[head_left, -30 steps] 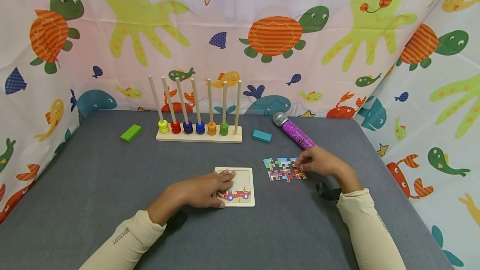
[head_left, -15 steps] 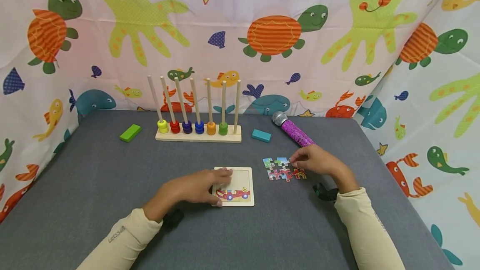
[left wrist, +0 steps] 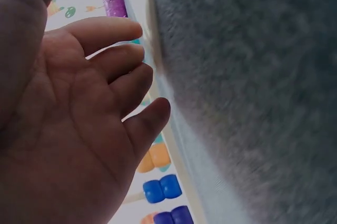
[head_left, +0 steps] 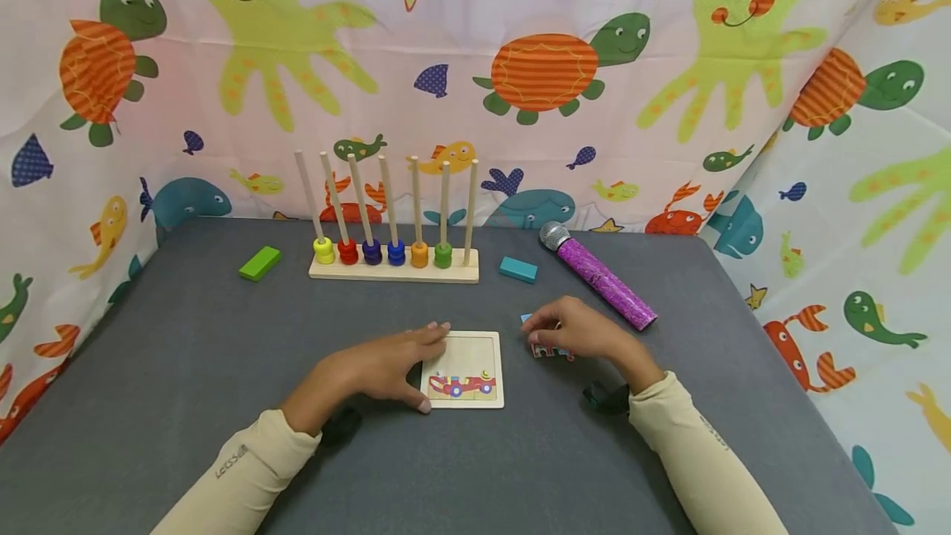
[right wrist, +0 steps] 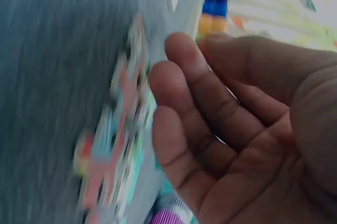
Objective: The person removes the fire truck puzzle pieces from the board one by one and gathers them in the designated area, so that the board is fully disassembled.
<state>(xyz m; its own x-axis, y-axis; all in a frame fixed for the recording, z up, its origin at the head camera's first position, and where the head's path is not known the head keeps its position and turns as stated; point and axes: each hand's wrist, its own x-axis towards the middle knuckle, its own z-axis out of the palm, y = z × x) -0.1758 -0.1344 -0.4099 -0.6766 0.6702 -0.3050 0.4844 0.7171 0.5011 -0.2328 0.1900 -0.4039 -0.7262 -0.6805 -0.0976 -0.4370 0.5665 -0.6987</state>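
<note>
My left hand (head_left: 386,362) rests at the left edge of a square wooden puzzle board (head_left: 475,353), fingers extended and thumb apart. A red vehicle picture (head_left: 462,386) fills the board's lower part; its upper part is bare wood. To the right, my right hand (head_left: 579,329) is over a small group of jigsaw pieces (head_left: 548,351) and hides most of them. In the right wrist view, its fingers are loosely bent, thumb tip near the index fingertip, with no piece visible between them. The jigsaw pieces (right wrist: 102,158) lie blurred on the table beside those fingers.
A wooden peg rack (head_left: 394,272) with coloured beads stands at the back. A green block (head_left: 260,263) lies left of it, a teal block (head_left: 518,269) right. A glittery purple microphone (head_left: 605,281) lies behind my right hand. Patterned cloth hangs behind the table.
My right hand has moved left from the right end of the jigsaw pieces, covering more of them and uncovering the microphone's handle. My left hand has slid slightly left toward the board's edge.
</note>
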